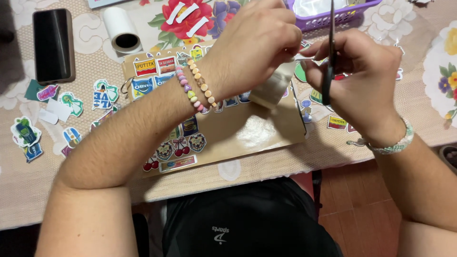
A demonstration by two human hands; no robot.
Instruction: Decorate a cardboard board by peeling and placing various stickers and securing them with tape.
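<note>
My left hand point(254, 40), with two bead bracelets on the wrist, pinches a strip of clear film point(273, 88) that hangs down over a brown notebook cover point(247, 131) full of stickers. My right hand point(362, 76), wearing a woven bracelet, grips black scissors point(329, 57) held upright, blades pointing away from me, right beside the film's top edge. Both hands meet above the notebook's right corner.
A black phone point(53, 45) and a white tape roll point(121, 29) lie at the back left. Loose stickers point(71, 102) are scattered left and right of the notebook. A purple basket point(333, 16) stands at the back. The table edge runs near my lap.
</note>
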